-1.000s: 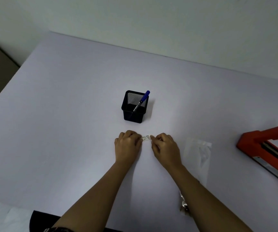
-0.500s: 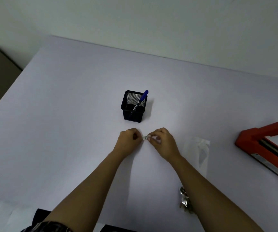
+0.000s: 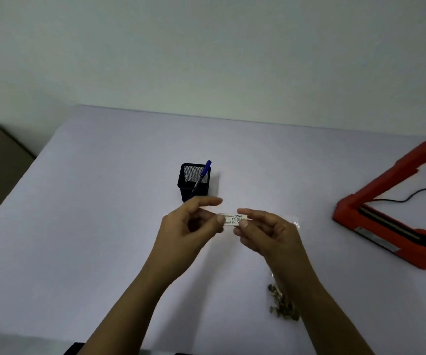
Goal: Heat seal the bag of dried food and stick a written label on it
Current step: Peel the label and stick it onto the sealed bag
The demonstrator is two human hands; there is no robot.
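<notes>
A small white written label (image 3: 233, 219) is held in the air above the table, pinched at its two ends. My left hand (image 3: 191, 224) grips its left end between thumb and fingers, and my right hand (image 3: 265, 231) grips its right end. The clear bag of dried food (image 3: 282, 302) lies on the table under my right forearm, which hides most of it; only brownish pieces at its near end and a bit of clear film by my right hand show.
A black mesh pen holder (image 3: 193, 181) with a blue pen (image 3: 203, 172) stands just behind my hands. The red heat sealer (image 3: 386, 221) sits at the right with its arm raised and a black cord (image 3: 417, 193) trailing off. The white table (image 3: 91, 226) ends at the left.
Both hands have lifted the label off the table and turned it face up. The view has tilted up, showing more of the sealer.
</notes>
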